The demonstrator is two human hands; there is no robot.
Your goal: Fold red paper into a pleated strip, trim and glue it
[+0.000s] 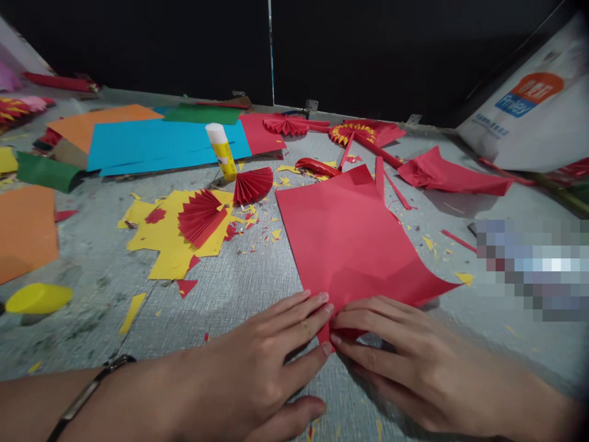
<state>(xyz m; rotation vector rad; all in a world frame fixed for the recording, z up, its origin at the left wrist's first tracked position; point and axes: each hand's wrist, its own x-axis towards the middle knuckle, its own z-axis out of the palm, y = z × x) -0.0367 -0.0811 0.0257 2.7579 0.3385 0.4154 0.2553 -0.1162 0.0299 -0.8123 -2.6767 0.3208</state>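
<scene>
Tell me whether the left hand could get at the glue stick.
Probably yes, once off the red sheet: between the left hand and the glue stick lie only low paper scraps and pleated fans.

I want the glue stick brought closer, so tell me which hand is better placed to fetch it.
Probably the left hand: it is nearer the glue stick, which stands left of the large red sheet. The right hand would likely have to reach across.

Dark, thin bracelet point(87, 393) with shiny metallic-looking bar on left wrist; both hands point(288, 356) bare.
</scene>
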